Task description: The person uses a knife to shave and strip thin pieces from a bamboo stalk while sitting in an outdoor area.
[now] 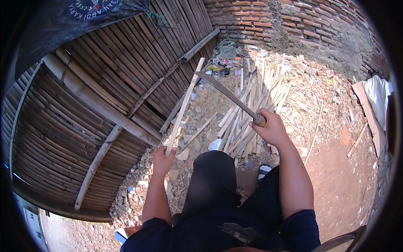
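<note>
Two grips are closed: the left hand (pixel 163 161) clasps the near end of a pale wooden strip (pixel 185 107), long axis pointing forward; the right hand (pixel 270 128) holds a machete (pixel 228 94) slanting forward-left, tip by the strip's far end, contact undeterminable.

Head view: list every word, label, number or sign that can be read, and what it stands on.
Dark banner, upper left: white lettering curving along a round emblem; wording not copied.
Dark shirt: pale print, too blurred to read.
Colourful litter: any print too small to read.
Knife in right hand, wooden strip in left hand: no lettering visible.
</note>
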`<state>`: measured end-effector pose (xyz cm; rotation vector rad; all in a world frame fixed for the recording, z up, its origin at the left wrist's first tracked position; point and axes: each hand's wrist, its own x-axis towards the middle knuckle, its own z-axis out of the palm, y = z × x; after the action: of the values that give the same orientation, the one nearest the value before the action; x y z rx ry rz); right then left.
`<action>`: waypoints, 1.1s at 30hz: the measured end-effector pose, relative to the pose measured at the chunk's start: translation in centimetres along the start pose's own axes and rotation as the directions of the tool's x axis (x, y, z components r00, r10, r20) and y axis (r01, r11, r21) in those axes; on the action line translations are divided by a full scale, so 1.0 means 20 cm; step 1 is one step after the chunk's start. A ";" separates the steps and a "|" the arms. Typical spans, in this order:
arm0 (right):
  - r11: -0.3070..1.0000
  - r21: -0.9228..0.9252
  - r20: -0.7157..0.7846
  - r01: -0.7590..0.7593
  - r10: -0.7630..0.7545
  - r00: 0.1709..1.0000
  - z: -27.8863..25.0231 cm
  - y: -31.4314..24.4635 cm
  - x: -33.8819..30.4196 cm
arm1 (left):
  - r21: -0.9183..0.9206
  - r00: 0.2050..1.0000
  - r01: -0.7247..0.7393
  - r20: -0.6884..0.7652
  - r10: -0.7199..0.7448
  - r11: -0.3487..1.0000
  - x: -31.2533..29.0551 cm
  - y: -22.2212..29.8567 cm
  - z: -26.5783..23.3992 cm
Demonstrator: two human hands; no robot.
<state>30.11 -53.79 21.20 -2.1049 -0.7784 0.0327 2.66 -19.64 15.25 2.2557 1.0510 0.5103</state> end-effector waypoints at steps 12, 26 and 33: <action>0.980 -0.149 0.102 0.132 -0.117 0.988 -0.03 -0.02 0.02 | 0.114 0.957 -0.286 -0.006 0.289 0.951 -0.05 0.70 0.11; 0.925 -0.380 0.114 0.027 0.017 0.993 -0.07 0.11 0.07 | 0.070 0.886 -0.411 0.266 0.380 0.909 0.20 0.83 0.38; 0.948 -0.280 -0.045 -0.153 0.146 0.988 -0.03 0.10 0.14 | -0.045 0.892 -0.319 0.324 0.316 0.947 0.30 0.72 0.34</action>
<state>33.61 -53.56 20.75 -2.4293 -0.6373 -0.0234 18.15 -24.73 20.02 2.4274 0.5201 0.2436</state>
